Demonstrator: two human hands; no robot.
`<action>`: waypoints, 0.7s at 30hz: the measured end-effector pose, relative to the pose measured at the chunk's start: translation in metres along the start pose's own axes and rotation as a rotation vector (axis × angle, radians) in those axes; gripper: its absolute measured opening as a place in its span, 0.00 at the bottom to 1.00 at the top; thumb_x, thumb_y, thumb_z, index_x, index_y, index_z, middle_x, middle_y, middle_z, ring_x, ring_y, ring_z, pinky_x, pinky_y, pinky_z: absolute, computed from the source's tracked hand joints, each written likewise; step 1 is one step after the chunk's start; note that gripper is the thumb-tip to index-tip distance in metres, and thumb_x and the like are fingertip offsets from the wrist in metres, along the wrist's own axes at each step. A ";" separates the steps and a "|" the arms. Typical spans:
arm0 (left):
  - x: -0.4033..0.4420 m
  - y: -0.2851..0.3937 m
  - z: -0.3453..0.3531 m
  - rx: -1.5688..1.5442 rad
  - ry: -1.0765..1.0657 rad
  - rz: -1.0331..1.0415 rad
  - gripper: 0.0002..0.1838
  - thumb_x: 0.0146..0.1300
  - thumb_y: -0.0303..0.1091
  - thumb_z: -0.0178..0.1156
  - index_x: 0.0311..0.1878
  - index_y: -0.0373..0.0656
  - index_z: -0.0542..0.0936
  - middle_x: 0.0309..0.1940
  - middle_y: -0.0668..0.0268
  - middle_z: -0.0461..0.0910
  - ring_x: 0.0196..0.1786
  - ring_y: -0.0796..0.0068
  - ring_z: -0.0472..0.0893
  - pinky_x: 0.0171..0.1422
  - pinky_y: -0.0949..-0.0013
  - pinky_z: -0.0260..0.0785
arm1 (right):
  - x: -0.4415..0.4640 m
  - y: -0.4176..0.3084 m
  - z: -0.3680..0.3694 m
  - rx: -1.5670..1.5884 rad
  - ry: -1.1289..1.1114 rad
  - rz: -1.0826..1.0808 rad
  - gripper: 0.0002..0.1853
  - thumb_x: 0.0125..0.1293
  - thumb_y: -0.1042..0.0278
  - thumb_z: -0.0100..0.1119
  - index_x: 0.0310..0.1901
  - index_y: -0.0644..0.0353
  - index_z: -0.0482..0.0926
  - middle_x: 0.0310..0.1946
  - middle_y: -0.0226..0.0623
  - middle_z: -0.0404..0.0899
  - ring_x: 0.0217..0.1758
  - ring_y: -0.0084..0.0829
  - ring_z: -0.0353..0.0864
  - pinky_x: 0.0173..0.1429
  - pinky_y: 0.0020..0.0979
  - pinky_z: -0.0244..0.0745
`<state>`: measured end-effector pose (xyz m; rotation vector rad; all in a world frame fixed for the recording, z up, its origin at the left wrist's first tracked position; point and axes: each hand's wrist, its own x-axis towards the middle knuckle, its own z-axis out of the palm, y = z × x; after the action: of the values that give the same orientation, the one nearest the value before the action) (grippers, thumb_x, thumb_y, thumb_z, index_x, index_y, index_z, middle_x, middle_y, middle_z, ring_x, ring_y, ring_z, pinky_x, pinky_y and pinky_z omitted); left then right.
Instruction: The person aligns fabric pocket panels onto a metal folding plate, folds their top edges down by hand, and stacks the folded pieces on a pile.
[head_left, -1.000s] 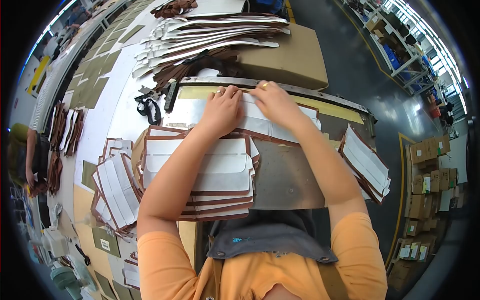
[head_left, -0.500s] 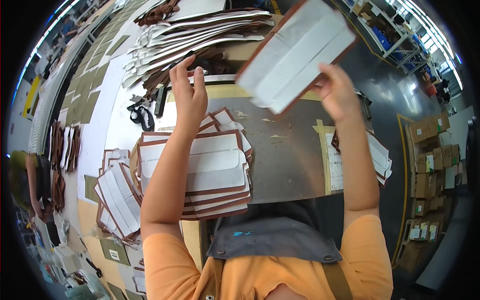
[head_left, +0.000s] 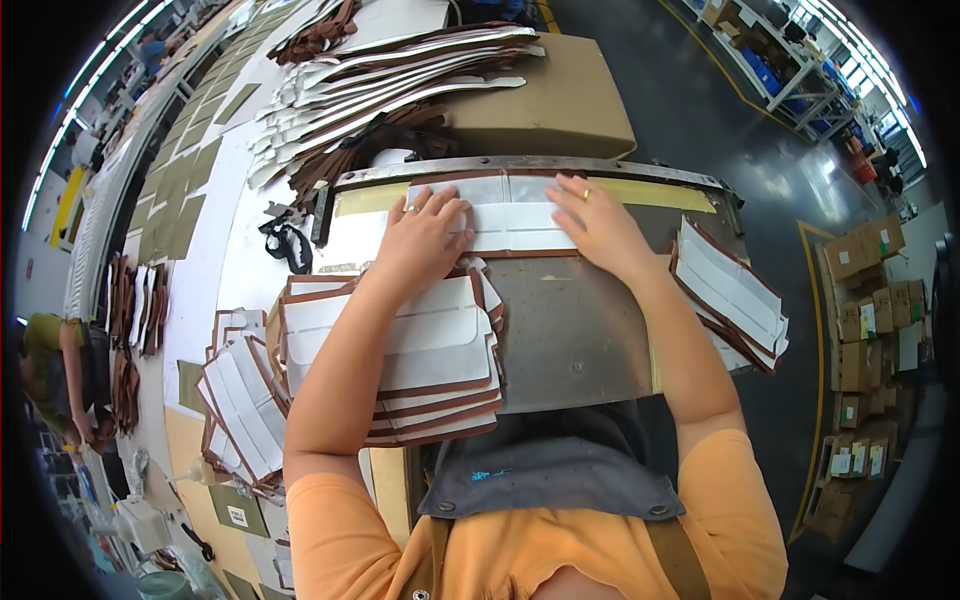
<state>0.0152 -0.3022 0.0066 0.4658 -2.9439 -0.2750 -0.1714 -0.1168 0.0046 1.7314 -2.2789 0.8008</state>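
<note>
I'm resting the left hand and right hand, fingers spread, on the white panel. I'm judging light, even pressure best.

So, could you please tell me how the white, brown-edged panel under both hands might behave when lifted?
The panel is probably light, since it looks thin. It may bend somewhat, being wide for its thickness, and should hardly roll, lying flat.
</note>
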 end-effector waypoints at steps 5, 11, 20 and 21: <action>0.001 0.003 0.006 -0.014 0.040 0.055 0.22 0.66 0.45 0.49 0.61 0.49 0.68 0.66 0.62 0.64 0.69 0.54 0.60 0.73 0.53 0.48 | -0.016 0.003 0.002 -0.147 -0.083 0.049 0.17 0.66 0.58 0.52 0.55 0.51 0.76 0.60 0.39 0.71 0.65 0.41 0.67 0.66 0.40 0.62; 0.008 0.004 0.008 -0.006 0.004 0.026 0.23 0.67 0.42 0.48 0.64 0.51 0.66 0.68 0.62 0.61 0.71 0.53 0.56 0.74 0.55 0.47 | -0.017 0.004 0.002 -0.231 -0.109 0.074 0.19 0.69 0.57 0.47 0.60 0.48 0.72 0.62 0.35 0.70 0.66 0.41 0.66 0.68 0.42 0.59; 0.006 0.005 0.004 0.035 -0.004 -0.008 0.23 0.66 0.39 0.47 0.65 0.51 0.66 0.68 0.60 0.61 0.70 0.52 0.58 0.73 0.55 0.50 | -0.010 0.002 0.000 -0.245 -0.202 0.079 0.20 0.71 0.58 0.42 0.63 0.49 0.67 0.65 0.35 0.65 0.69 0.40 0.61 0.72 0.42 0.54; 0.005 0.006 0.004 0.043 -0.003 0.005 0.23 0.66 0.39 0.47 0.65 0.52 0.66 0.68 0.60 0.61 0.70 0.52 0.58 0.73 0.55 0.50 | -0.011 0.001 -0.001 -0.248 -0.212 0.093 0.21 0.71 0.58 0.42 0.63 0.49 0.67 0.65 0.35 0.65 0.69 0.40 0.61 0.72 0.42 0.54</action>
<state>0.0077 -0.2977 0.0041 0.4644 -2.9587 -0.2131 -0.1695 -0.1068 0.0003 1.6765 -2.4856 0.3412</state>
